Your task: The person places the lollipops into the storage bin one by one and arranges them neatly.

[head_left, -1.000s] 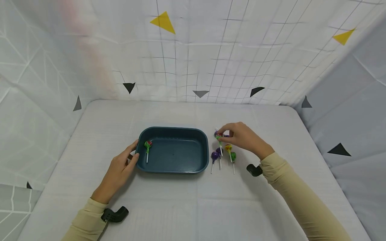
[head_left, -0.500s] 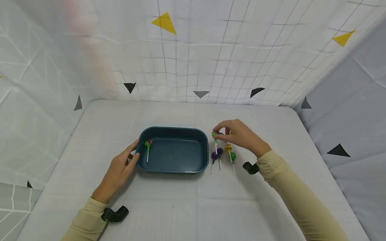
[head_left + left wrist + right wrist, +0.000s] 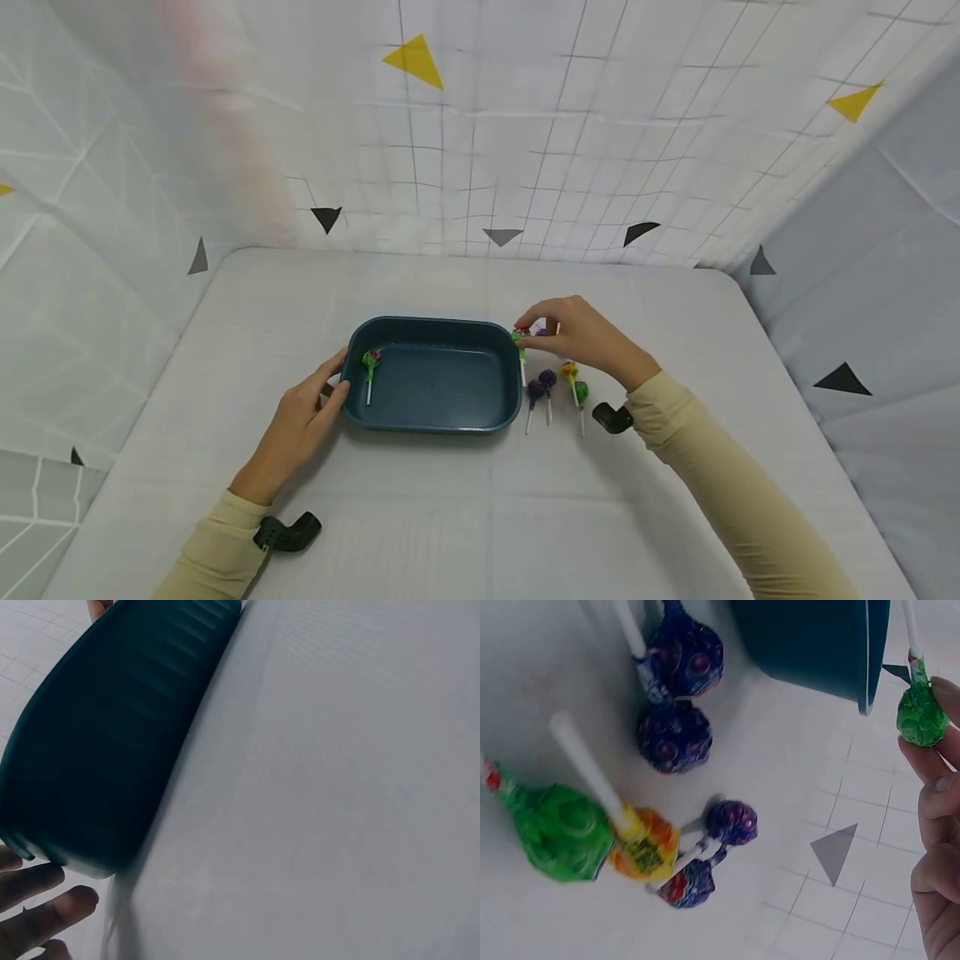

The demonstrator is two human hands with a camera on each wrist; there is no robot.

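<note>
My right hand (image 3: 588, 337) pinches a green-wrapped lollipop (image 3: 921, 716) between thumb and fingertips, its white stick hanging down beside the tray's right end. At the opposite end, my left hand (image 3: 294, 427) rests against the dark teal tray (image 3: 431, 400), its extended fingers (image 3: 64, 906) touching the outside. Inside the tray, toward its left, lies a green and red lollipop (image 3: 371, 360). On the table between tray and right wrist are purple lollipops (image 3: 536, 389), a yellow one (image 3: 571, 372) and another green one (image 3: 582, 392). Further purple lollipops (image 3: 733, 823) sit partly hidden behind my right hand in the head view.
A white cloth covers the table (image 3: 465, 525). White sheeting with grid lines (image 3: 517, 150) hangs behind its far edge, and grey sheeting (image 3: 870, 308) rises at the right. Dark wrist devices (image 3: 287, 532) project from both sleeves.
My right hand has carried the green lollipop leftward from the loose group to the tray's right rim. The left hand and tray stay in place.
</note>
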